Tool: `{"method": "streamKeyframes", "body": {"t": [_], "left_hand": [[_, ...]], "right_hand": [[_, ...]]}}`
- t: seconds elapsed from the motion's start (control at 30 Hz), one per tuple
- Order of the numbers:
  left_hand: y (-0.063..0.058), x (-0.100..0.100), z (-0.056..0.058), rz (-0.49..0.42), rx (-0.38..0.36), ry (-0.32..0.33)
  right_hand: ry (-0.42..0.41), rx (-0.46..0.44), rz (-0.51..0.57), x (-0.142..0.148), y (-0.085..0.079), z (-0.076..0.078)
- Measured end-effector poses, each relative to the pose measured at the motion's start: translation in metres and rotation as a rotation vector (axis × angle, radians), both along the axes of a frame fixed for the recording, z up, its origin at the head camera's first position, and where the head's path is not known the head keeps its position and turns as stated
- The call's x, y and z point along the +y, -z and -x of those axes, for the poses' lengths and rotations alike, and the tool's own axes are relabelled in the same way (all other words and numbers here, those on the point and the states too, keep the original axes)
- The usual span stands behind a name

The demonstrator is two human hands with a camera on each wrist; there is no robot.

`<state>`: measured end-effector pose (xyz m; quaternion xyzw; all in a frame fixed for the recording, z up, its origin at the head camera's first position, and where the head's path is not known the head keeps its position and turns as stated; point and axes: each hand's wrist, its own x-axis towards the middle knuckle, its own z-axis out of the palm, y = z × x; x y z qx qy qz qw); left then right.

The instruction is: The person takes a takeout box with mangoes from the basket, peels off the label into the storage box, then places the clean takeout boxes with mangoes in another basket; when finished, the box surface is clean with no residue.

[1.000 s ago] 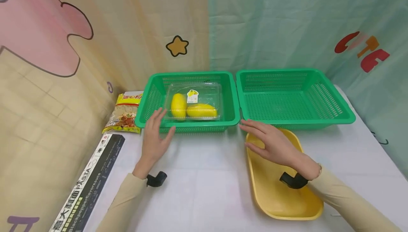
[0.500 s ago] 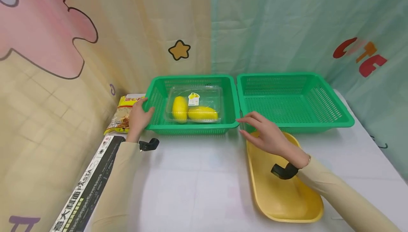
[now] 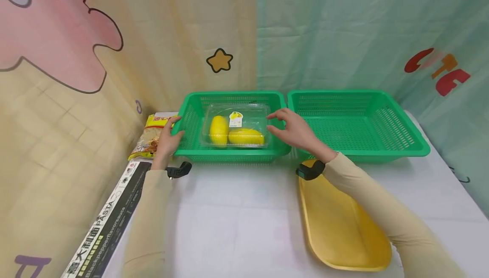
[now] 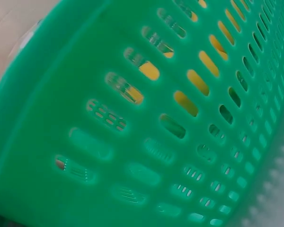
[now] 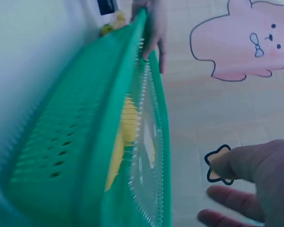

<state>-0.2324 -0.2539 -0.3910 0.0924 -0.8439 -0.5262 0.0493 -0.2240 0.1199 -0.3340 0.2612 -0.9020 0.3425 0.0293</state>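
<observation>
Green left basket (image 3: 229, 152): on the white table (image 3: 229, 227), beside the green right basket (image 3: 359, 153).
Clear container (image 3: 252, 119): inside the left basket, two yellow fruits (image 3: 219, 131) visible within.
Left hand (image 3: 168, 140): at that basket's left rim, thumb and fingers parted; cannot tell whether gripping.
Right hand (image 3: 296, 129): above its right end, near the container, thumb and fingers apart, holding nothing.
Yellow tray (image 3: 332, 235): partly beneath the right sleeve (image 3: 370, 197).
</observation>
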Motion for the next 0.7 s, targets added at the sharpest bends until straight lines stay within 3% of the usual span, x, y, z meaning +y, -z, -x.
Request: {"method": "streamKeyframes", "body": {"t": [0.13, 0.37, 0.7], "left_hand": [[0.002, 0.001, 0.002, -0.022, 0.020, -0.004], [0.002, 0.002, 0.001, -0.055, -0.006, -0.030], [0.001, 0.002, -0.003, -0.090, -0.023, -0.054]], "right_hand": [[0.026, -0.125, -0.073, -0.015, -0.004, 0.020], [0.025, -0.343, -0.156, -0.034, -0.002, 0.049], [0.018, -0.512, -0.261, -0.047, 0.005, 0.064]]}}
